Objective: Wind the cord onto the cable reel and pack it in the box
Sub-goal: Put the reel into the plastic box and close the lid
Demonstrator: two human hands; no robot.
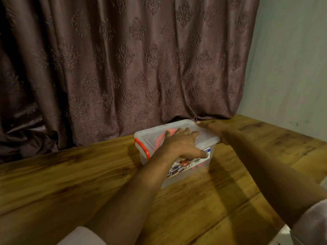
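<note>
On the wooden tabletop (70, 174), close to the curtain (123, 68), sits the clear plastic box (185, 174) with its lid (159, 129) already on. Packing step is basically at its end: lid-closing stage. Left hand (182, 144) lies flat on the lid, fingers spread and straight, thumb hanging down over the front wall, pressing, not grasping anything. Right hand (212, 128) rests over the far right edge of the lid; fingers look fairly flat, but the far side of that hand is hidden, so can't tell if they hook round the rim.

Cable reel (160, 138) shows as an orange-red curved shape through the lid and left wall, inside the box. Cord itself not discernible through the cloudy plastic; probably wound on, can't confirm.

Orange latch (141, 147) on the left end looks folded down against the wall. Right-end latch is hidden behind the right hand.

Next move likely calls for pressing the lid evenly until seated, then snapping the right-end latch if it isn't clipped. Box is light, could slide on the smooth wood, so one hand should hold it steady.

Printed label (187, 165) on the front wall, text too small to read.
</note>
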